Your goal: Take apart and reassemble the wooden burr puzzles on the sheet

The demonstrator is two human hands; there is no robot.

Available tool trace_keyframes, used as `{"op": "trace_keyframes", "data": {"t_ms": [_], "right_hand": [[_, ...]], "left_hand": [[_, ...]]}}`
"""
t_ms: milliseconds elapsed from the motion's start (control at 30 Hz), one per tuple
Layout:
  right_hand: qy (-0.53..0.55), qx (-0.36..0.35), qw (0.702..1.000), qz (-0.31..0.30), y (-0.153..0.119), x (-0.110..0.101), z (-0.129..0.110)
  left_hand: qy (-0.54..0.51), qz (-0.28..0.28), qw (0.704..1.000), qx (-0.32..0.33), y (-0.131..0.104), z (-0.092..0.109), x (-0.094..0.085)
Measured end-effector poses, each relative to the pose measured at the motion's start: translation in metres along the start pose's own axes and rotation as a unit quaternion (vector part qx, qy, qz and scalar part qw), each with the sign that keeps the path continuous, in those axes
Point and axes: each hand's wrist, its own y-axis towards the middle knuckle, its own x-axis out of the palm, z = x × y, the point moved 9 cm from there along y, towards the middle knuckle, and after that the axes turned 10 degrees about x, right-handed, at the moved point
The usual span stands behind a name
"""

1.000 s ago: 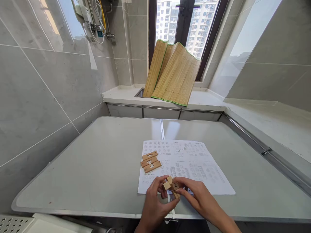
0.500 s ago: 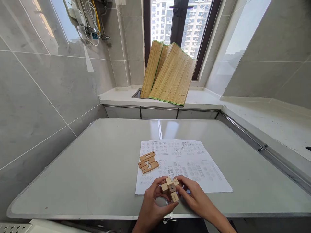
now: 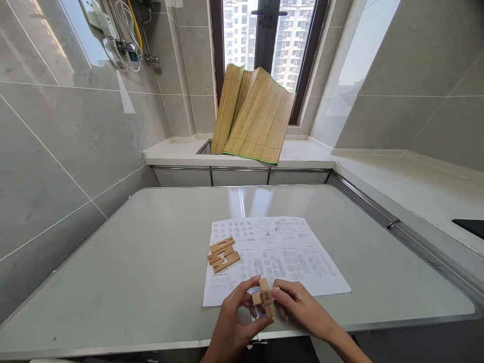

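Note:
Small interlocking wooden blocks form a cross-shaped burr puzzle (image 3: 265,297), with a dark number on the face toward me. My left hand (image 3: 236,316) grips it from the left, fingers at its top and thumb at its bottom. On its right side, my right hand (image 3: 301,305) closes its thumb and fingers around the block there, which they mostly hide. Both hands are above the table's near edge. Beyond them, three flat, slotted wooden pieces (image 3: 227,262) lie side by side on the left part of a printed paper sheet (image 3: 280,275).
The pale folding table (image 3: 151,272) has a seam down its middle. A bamboo mat (image 3: 260,116) leans against the window on the white ledge (image 3: 302,151) behind it. Tiled walls stand at both sides, and pipes and cables (image 3: 130,35) hang at upper left.
The view has swung slightly right, so the surroundings appear further left. The puzzle has turned a little in my hands, and my right fingers now cover its right-hand block.

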Motion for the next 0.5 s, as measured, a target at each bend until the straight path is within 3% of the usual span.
{"op": "trace_keyframes", "data": {"t_ms": [100, 233, 367, 500], "right_hand": [[-0.078, 0.006, 0.99, 0.119, 0.007, -0.048, 0.006], [-0.212, 0.086, 0.934, 0.276, 0.023, -0.132, 0.028], [-0.294, 0.192, 0.871, 0.344, 0.045, -0.197, 0.055], [-0.31, 0.241, 0.843, 0.366, 0.069, -0.227, 0.068]], "left_hand": [[-0.01, 0.026, 0.999, -0.02, 0.002, -0.006, -0.003], [0.018, 0.018, 0.999, -0.026, 0.004, -0.006, -0.003], [0.043, -0.003, 0.999, -0.023, 0.004, -0.003, -0.001], [0.055, -0.001, 0.998, -0.018, 0.005, -0.001, -0.002]]}}
